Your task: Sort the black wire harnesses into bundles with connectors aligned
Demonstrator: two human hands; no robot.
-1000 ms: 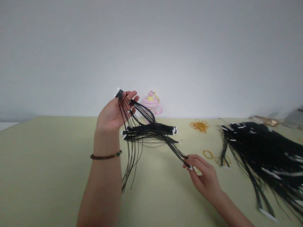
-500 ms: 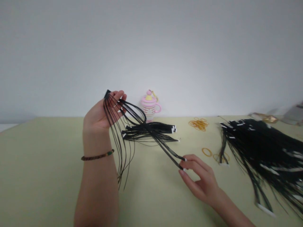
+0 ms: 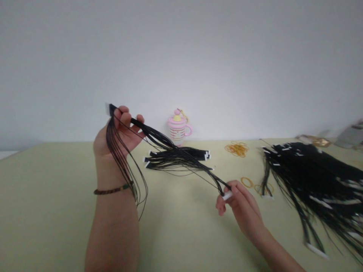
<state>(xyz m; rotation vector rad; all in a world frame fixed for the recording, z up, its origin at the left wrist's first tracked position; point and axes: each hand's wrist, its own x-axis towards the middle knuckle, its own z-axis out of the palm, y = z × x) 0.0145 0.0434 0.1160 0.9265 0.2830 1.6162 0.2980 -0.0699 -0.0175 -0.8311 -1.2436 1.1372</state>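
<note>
A black wire harness (image 3: 161,138) stretches slantwise between my two hands above the table. My left hand (image 3: 120,132), raised at the left, grips its upper end, where a pale connector juts out past the fingers. Several thin loose wires (image 3: 115,139) droop from that end over my left wrist. Lower down at the right, my right hand (image 3: 241,204) pinches the other end at a white connector (image 3: 227,195). Behind the stretched harness, more black harnesses (image 3: 181,154) with white ends lie bundled on the table.
A large heap of black harnesses (image 3: 314,173) covers the right side of the pale green table (image 3: 181,234). Yellow rubber bands (image 3: 237,149) lie in a pile, with single bands (image 3: 247,182) nearer. A pink-lidded cup (image 3: 177,128) stands by the wall.
My left hand has shifted left and turned, and my right hand has moved slightly right. The harness between them is drawn straighter, and its white connector at my right hand now shows.
</note>
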